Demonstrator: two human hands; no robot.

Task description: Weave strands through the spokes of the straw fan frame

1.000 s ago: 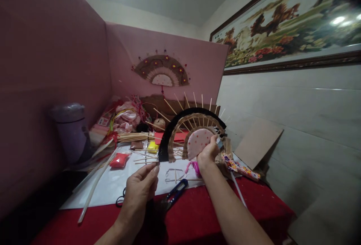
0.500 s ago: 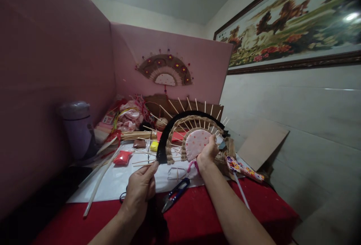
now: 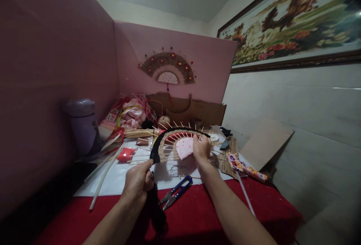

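Between my two hands is a half-round fan with thin wooden sticks, a woven twine band, a black outer band and a pink dotted centre. My left hand pinches its lower left corner by the black band. Black yarn hangs below that hand. My right hand grips the fan at the right side of the pink centre, fingers partly hidden. The fan is tilted back above a white sheet. Blue-handled thread snips lie on the red cloth just below it.
A purple tumbler stands at the left, near a red clay packet and a clear glue stick. Behind are bundled sticks and a cardboard piece. A flowered glue gun lies at right. A finished fan hangs on the pink panel.
The fan has tipped back and dropped lower, so its face looks flatter. Both hands still hold it. The black yarn under my left hand shows more clearly, and the view has shifted slightly.
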